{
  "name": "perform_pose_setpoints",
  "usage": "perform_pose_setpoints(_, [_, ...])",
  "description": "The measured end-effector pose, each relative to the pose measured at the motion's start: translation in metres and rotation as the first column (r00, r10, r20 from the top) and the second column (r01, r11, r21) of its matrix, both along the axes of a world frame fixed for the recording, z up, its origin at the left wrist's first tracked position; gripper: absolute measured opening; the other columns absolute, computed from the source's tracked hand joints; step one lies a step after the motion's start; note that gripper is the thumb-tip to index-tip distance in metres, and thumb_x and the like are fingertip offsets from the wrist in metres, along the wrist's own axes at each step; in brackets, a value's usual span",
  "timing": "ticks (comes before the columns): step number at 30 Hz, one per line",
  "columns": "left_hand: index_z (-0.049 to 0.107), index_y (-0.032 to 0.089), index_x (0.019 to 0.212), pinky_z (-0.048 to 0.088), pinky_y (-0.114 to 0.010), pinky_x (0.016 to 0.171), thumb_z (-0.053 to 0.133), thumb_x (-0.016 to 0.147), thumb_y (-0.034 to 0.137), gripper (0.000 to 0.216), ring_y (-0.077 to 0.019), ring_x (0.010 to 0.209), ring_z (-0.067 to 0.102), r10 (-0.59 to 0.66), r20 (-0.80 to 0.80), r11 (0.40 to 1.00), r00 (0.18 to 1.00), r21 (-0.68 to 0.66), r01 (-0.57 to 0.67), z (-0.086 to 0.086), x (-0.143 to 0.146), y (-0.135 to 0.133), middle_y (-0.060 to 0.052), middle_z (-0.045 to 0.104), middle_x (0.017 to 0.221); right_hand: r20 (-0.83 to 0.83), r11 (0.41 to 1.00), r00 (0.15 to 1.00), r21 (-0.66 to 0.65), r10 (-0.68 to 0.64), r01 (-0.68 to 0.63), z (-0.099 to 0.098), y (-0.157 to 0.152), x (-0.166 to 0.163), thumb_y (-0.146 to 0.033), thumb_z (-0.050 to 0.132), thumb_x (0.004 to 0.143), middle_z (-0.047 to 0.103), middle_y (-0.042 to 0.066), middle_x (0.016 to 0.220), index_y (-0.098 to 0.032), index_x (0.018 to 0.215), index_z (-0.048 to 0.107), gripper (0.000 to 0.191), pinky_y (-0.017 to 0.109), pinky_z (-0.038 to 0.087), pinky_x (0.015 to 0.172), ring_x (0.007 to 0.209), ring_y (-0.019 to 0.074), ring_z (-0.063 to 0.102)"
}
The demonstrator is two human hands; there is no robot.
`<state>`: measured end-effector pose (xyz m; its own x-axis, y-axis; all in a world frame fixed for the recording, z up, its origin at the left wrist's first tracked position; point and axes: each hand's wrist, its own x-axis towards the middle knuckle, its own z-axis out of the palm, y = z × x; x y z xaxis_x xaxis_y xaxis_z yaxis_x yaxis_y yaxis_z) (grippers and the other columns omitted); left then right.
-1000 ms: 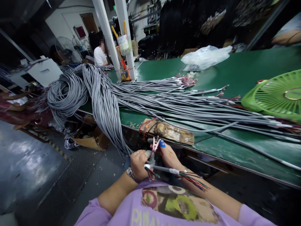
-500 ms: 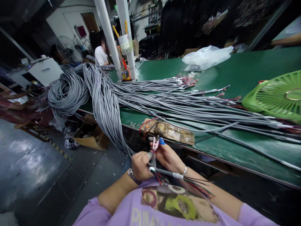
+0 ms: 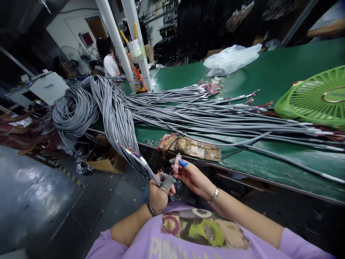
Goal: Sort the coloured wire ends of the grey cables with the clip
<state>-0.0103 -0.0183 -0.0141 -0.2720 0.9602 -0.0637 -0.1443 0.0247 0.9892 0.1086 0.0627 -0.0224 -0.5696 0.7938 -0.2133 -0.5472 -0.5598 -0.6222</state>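
My left hand (image 3: pixel 157 197) is closed around a grey cable (image 3: pixel 151 173) just over the table's front edge. A grey cover with a yellowish edge (image 3: pixel 167 184) seems to wrap its thumb. Fine coloured wires (image 3: pixel 162 174) fan out above that hand, and another white-banded cable end (image 3: pixel 140 158) points up to the left. Close by on the right, my right hand (image 3: pixel 192 178) pinches a small pale pink clip-like piece (image 3: pixel 177 162), whose exact kind I cannot make out. Blue covering (image 3: pixel 183 163) shows on one fingertip. Thin wires reach towards this hand.
Long grey cables (image 3: pixel 188 117) lie across the green table (image 3: pixel 283 171), with a thick bundle (image 3: pixel 115 115) hanging over its edge. A worn wooden block (image 3: pixel 194 147), a green fan (image 3: pixel 312 97) and a plastic bag (image 3: pixel 231 59) rest there. People sit farther off.
The held cable has swung round: its ends pointed right before and now point up and left. My right hand has moved slightly away from the left, still pinching the pink piece.
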Motion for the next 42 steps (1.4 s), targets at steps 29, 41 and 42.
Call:
perform_pose_setpoints(29, [0.054, 0.014, 0.062, 0.028, -0.017, 0.033, 0.060, 0.076, 0.048, 0.037, -0.0059, 0.030, 0.041, 0.017, 0.208, 0.987, 0.978, -0.159, 0.017, -0.005, 0.021, 0.009, 0.001, 0.056, 0.041, -0.131, 0.991, 0.990, -0.132, -0.044, 0.026, -0.017, 0.011, -0.007, -0.034, 0.079, 0.062, 0.070, -0.002, 0.083, -0.022, 0.082, 0.068, 0.026, 0.023, 0.052, 0.065, 0.066, 0.0107, 0.059])
perform_pose_setpoints(41, [0.054, 0.014, 0.065, 0.028, -0.017, 0.033, 0.061, 0.075, 0.047, 0.035, -0.0066, 0.030, 0.043, 0.030, 0.220, 0.991, 0.975, -0.134, 0.000, -0.007, 0.013, 0.001, 0.001, 0.056, 0.041, -0.094, 0.996, 0.996, -0.087, 0.010, -0.018, -0.024, 0.008, 0.000, -0.047, 0.068, 0.072, 0.067, 0.001, 0.091, -0.025, 0.085, 0.066, 0.026, 0.028, 0.046, 0.072, 0.079, 0.0143, 0.058])
perform_pose_setpoints(42, [0.055, 0.014, 0.065, 0.028, -0.017, 0.033, 0.061, 0.076, 0.046, 0.034, -0.0066, 0.031, 0.043, 0.031, 0.220, 0.992, 0.975, -0.127, -0.003, -0.009, 0.011, -0.001, 0.001, 0.056, 0.041, -0.107, 0.995, 0.994, -0.100, 0.012, -0.022, -0.025, 0.008, 0.001, -0.047, 0.069, 0.071, 0.067, 0.000, 0.089, -0.025, 0.082, 0.066, 0.025, 0.027, 0.046, 0.072, 0.079, 0.0138, 0.058])
